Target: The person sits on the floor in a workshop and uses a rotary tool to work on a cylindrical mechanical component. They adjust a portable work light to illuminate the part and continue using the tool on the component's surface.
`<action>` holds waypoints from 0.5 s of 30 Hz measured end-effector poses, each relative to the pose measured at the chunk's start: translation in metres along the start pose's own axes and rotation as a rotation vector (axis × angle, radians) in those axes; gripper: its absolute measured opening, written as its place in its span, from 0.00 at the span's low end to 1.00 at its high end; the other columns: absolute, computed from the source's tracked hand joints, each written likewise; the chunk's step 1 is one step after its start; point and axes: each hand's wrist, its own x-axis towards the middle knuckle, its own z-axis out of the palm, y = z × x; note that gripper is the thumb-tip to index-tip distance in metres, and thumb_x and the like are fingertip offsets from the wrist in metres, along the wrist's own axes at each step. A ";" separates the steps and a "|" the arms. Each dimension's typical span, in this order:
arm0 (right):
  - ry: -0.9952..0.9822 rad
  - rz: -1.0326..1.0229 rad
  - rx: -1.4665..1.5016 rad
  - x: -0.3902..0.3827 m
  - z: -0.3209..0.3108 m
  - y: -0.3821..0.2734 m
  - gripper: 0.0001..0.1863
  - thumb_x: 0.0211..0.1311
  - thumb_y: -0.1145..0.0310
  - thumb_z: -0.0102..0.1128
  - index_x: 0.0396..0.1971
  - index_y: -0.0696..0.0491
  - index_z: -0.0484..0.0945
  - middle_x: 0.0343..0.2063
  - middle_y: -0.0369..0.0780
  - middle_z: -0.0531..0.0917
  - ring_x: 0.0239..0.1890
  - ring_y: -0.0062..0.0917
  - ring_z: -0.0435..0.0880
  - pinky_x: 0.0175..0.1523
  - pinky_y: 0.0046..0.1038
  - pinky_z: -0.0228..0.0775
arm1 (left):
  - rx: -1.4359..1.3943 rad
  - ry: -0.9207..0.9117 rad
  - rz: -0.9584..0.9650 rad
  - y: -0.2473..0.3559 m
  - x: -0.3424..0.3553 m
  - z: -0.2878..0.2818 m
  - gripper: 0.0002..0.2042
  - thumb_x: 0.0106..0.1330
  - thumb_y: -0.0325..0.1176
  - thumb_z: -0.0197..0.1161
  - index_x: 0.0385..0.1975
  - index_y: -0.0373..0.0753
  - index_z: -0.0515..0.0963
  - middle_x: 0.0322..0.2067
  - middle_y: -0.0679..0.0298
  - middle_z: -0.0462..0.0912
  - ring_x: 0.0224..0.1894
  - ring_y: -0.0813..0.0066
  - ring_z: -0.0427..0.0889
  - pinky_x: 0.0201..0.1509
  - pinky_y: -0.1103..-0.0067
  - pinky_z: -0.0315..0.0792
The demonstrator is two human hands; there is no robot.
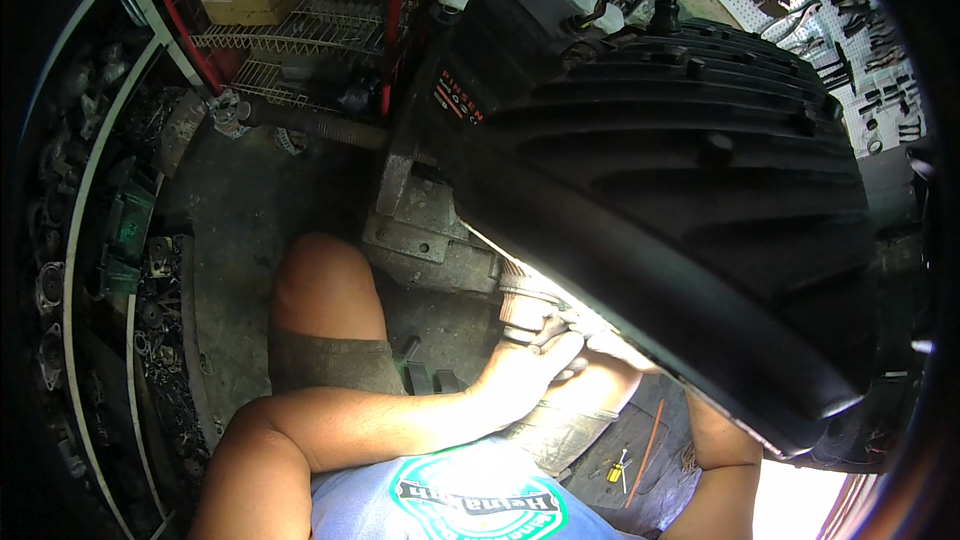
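Well, black housing (640, 170): from my end I am seeing a bulky, ridged, dull shell looming over the work and filling much of the right side.
Grey block (430, 240): rough, squared metal is sitting below the housing's left side, showing a round hole.
Stepped cylinder (526, 302): this metal-looking piece is standing just under the housing's bright lower edge (570, 302), looking brownish and silvery, flaring at a collar.
Left hand (530, 370): its fingers are bending at the cylinder's lower end; I cannot tell whether they are gripping it.
Right hand (618, 346): it is showing beside the left, partly hiding behind that edge in glare; I cannot tell its hold.
Lower edge: it is slanting down rightward, crowding both hands.
Concrete floor (240, 190): it is stretching between the bent knee (325, 285) and the red-posted rack (400, 10).
Yellow-handled tool (614, 473): it is lying below the hands, near an orange rod (645, 450).
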 end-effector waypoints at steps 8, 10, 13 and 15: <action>-0.022 -0.008 -0.043 -0.005 0.000 0.003 0.19 0.75 0.64 0.61 0.59 0.58 0.82 0.57 0.49 0.85 0.60 0.39 0.84 0.66 0.38 0.76 | -0.007 -0.008 -0.006 0.001 -0.002 -0.001 0.23 0.81 0.37 0.65 0.69 0.30 0.74 0.63 0.64 0.81 0.51 0.79 0.87 0.57 0.81 0.84; -0.026 -0.007 -0.052 -0.006 0.000 0.004 0.19 0.75 0.64 0.62 0.58 0.58 0.83 0.57 0.49 0.85 0.60 0.39 0.84 0.66 0.38 0.77 | -0.015 -0.020 0.006 0.001 -0.003 -0.001 0.23 0.81 0.37 0.65 0.69 0.30 0.74 0.63 0.63 0.81 0.51 0.79 0.87 0.57 0.81 0.84; -0.032 -0.011 -0.066 -0.007 0.001 0.006 0.19 0.74 0.64 0.63 0.58 0.58 0.83 0.56 0.48 0.86 0.59 0.39 0.85 0.65 0.38 0.77 | 0.024 0.007 -0.009 0.002 -0.004 0.000 0.22 0.81 0.36 0.66 0.68 0.31 0.75 0.62 0.63 0.81 0.49 0.79 0.87 0.57 0.81 0.84; -0.034 -0.017 -0.070 -0.005 0.001 0.007 0.18 0.74 0.64 0.63 0.57 0.58 0.84 0.55 0.48 0.86 0.59 0.39 0.85 0.65 0.38 0.78 | 0.006 -0.020 -0.015 0.004 -0.004 -0.001 0.22 0.81 0.35 0.66 0.68 0.32 0.75 0.62 0.64 0.81 0.49 0.80 0.87 0.57 0.81 0.85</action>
